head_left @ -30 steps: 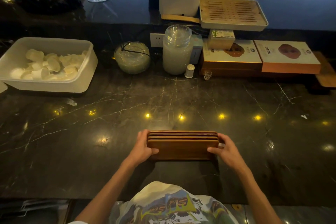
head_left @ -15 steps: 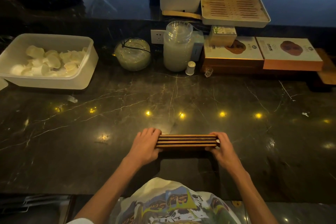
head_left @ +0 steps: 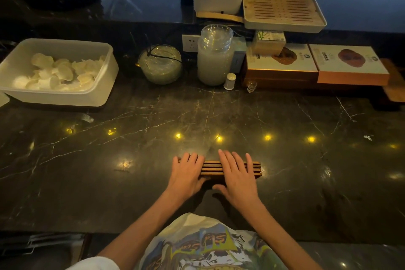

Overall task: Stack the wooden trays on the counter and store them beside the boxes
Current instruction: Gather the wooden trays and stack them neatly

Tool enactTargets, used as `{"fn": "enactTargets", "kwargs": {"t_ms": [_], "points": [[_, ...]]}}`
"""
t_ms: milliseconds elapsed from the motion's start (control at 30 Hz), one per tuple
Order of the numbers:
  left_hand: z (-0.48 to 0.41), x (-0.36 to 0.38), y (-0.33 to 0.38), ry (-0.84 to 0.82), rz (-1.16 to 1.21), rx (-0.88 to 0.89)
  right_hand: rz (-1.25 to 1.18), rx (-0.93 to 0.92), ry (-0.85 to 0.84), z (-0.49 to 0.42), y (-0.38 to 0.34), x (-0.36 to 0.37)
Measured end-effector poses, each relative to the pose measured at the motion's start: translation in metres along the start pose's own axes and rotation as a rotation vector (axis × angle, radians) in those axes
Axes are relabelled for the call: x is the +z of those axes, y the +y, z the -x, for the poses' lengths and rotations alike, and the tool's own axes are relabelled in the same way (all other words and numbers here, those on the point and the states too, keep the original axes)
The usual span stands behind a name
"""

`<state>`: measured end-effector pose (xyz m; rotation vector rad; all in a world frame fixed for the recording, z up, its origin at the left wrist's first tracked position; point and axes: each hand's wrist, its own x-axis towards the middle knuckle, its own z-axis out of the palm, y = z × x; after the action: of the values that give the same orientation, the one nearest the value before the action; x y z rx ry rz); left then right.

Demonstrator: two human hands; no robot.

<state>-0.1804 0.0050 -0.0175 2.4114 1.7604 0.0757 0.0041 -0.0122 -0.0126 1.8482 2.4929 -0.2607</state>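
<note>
A stack of thin wooden trays [head_left: 211, 169] stands on edge on the dark marble counter [head_left: 306, 171], near its front, so I see only the long top edges. My left hand [head_left: 186, 174] lies across the stack's left part and my right hand [head_left: 237, 178] across its middle and right part. The fingers of both hands are straight and reach over the top edges to the far side, while the thumbs sit on the near side. The flat printed boxes [head_left: 282, 66] lie at the back right, far from the stack.
A white tub of pale pieces [head_left: 57, 72] sits at the back left. A glass bowl [head_left: 161, 64], a tall glass jar [head_left: 215, 55], a small white shaker [head_left: 230, 81] and a tiny glass [head_left: 252, 86] stand along the back. A slatted tray [head_left: 282, 12] rests above the boxes.
The stack was tipped up from leaning to standing on its edge. Both hands left the stack's ends and moved inward, now lying across its top.
</note>
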Motion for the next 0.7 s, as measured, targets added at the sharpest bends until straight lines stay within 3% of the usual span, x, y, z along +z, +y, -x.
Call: {"fn": "enactTargets", "kwargs": {"t_ms": [167, 567, 633, 700], "points": [[-0.001, 0.001, -0.001, -0.001, -0.006, 0.000, -0.022, 0.015, 0.097, 0.002, 0.005, -0.004], [0.004, 0.004, -0.007, 0.055, 0.029, 0.068, -0.056, 0.031, 0.084, 0.013, 0.027, 0.000], [0.004, 0.004, -0.018, 0.024, 0.167, 0.106, -0.189, 0.085, 0.124, 0.016, 0.042, 0.003], [0.006, 0.001, -0.033, -0.019, 0.413, 0.132, -0.495, 0.154, 0.149, 0.021, 0.057, 0.006]]}}
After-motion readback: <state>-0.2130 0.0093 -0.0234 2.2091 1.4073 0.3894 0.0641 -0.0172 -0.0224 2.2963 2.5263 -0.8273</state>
